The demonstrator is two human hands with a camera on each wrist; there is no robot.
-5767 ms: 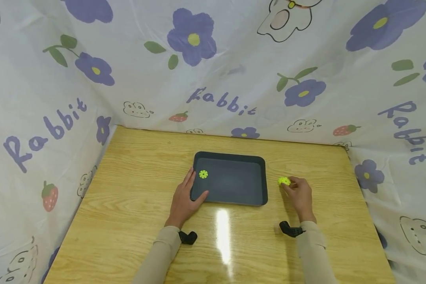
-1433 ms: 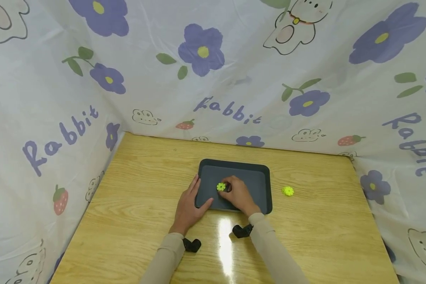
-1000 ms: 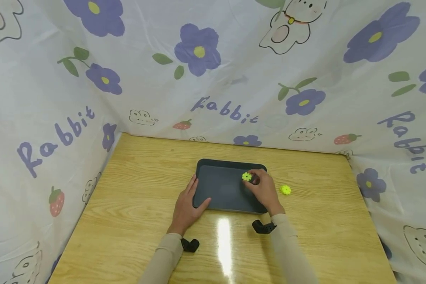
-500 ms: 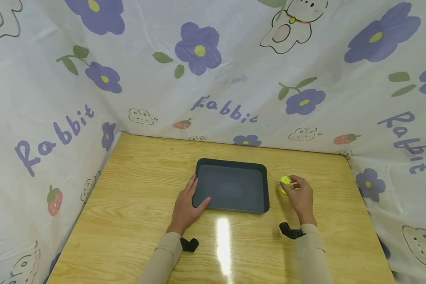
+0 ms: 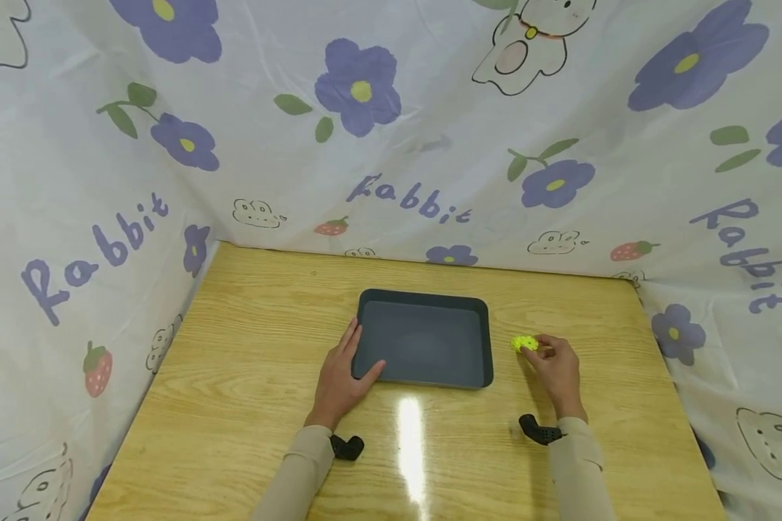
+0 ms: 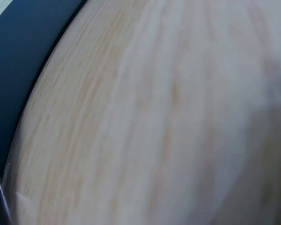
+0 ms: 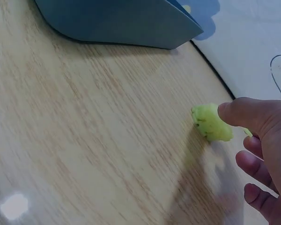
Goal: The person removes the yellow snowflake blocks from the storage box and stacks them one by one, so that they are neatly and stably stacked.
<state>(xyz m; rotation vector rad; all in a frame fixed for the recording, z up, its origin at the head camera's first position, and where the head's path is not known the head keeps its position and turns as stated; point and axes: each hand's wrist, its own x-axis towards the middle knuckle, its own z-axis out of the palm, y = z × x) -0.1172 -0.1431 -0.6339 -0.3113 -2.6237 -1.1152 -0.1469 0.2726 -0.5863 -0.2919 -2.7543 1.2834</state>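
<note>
My left hand (image 5: 340, 382) rests at the left edge of a dark grey rectangular tray (image 5: 423, 302), fingers along its side and thumb over the front left corner. Right of the tray, small bright yellow-green notched plastic discs (image 5: 523, 343) sit bunched on the table. My right hand (image 5: 558, 373) is at this bunch, thumb and index finger pinching a disc there. The right wrist view shows the thumb against the yellow-green discs (image 7: 210, 124), the other fingers loosely curled; the index fingertip is mostly hidden. In the left wrist view only the tray wall (image 6: 23, 70) and tabletop appear, no hand.
The wooden table (image 5: 267, 325) is bordered at the back and sides by a white printed cloth (image 5: 430, 130). A bright light reflection lies in front of the tray. Each wrist carries a black camera mount (image 5: 347, 448).
The right hand has lifted the disc out of the tray, carried it right, and lowered it to the other discs. The left hand has stayed at the tray's edge.
</note>
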